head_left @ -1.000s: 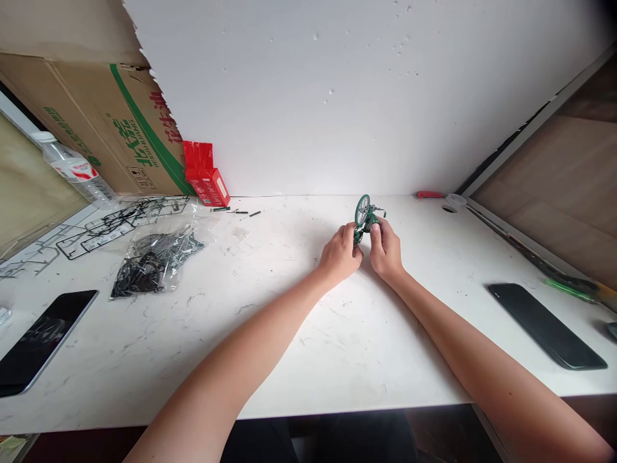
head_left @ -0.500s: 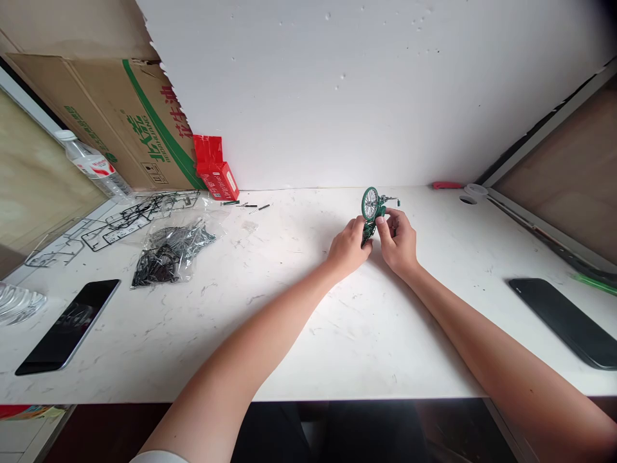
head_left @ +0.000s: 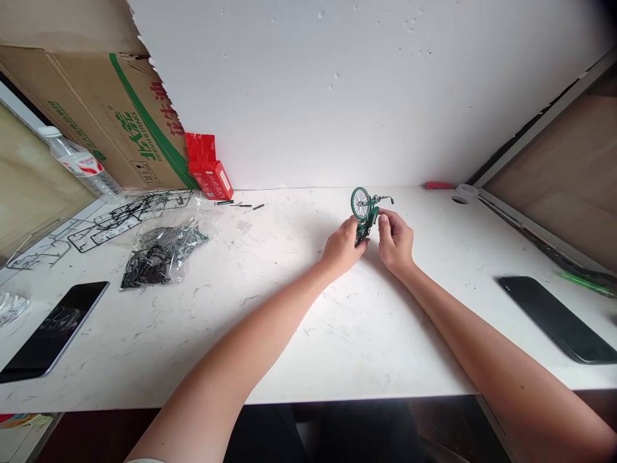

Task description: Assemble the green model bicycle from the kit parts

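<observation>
A small green model bicycle [head_left: 373, 217] is held tilted above the white table, its spoked wheel up at the left and its handlebar pointing right. My left hand [head_left: 341, 249] is closed around its lower part, so the fingers cover some of the frame. Close against the bicycle's right side is my right hand [head_left: 398, 244], thumb and forefinger pinched together and the other fingers curled. What the pinch holds, if anything, is hidden.
Left on the table [head_left: 308, 360] lie a clear bag of dark parts [head_left: 161, 254], black sprue frames [head_left: 108, 225] and a phone [head_left: 55, 328]. Small tools [head_left: 241, 204] lie near a red box [head_left: 212, 180]. A black flat case [head_left: 554, 315] is at right.
My right hand has drawn slightly right from the bicycle, showing more of its green frame. My left hand keeps its hold. The whole view has shifted a little.
</observation>
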A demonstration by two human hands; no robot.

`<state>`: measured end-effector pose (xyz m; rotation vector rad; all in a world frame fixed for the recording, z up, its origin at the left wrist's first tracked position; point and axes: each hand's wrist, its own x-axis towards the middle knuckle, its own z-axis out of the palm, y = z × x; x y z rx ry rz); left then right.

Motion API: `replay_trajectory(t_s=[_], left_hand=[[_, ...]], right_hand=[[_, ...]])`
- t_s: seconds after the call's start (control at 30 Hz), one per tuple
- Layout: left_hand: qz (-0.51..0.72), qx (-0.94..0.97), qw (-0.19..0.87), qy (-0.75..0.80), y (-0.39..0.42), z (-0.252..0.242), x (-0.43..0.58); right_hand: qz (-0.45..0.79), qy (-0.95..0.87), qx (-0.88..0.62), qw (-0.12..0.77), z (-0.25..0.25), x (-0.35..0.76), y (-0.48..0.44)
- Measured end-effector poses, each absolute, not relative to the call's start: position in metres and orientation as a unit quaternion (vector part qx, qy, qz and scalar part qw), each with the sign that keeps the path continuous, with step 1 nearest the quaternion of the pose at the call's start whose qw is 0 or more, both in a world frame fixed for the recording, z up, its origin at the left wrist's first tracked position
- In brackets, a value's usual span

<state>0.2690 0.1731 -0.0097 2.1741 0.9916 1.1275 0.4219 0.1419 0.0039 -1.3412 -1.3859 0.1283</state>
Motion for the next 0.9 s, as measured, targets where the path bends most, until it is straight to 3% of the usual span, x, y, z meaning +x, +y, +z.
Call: replay_trajectory(t_s=[0.3, 0.67, 0.9], left_hand=[[0.449, 0.774, 0.276, 0.351, 0.177, -0.012, 0.268], [0.447, 0.778, 0.307, 0.317, 0.178, -0.015, 0.267], [0.434, 0.78, 0.291, 0.344, 0.171, -0.009, 0.266]], right_hand=[[0.12, -0.576, -0.569, 0.575, 0.005, 0.424, 0.146], [0.379, -0.522, -0.52, 0.56, 0.01, 0.425, 0.147], [0.372, -0.509, -0.513, 0.583, 0.018, 0.42, 0.144]])
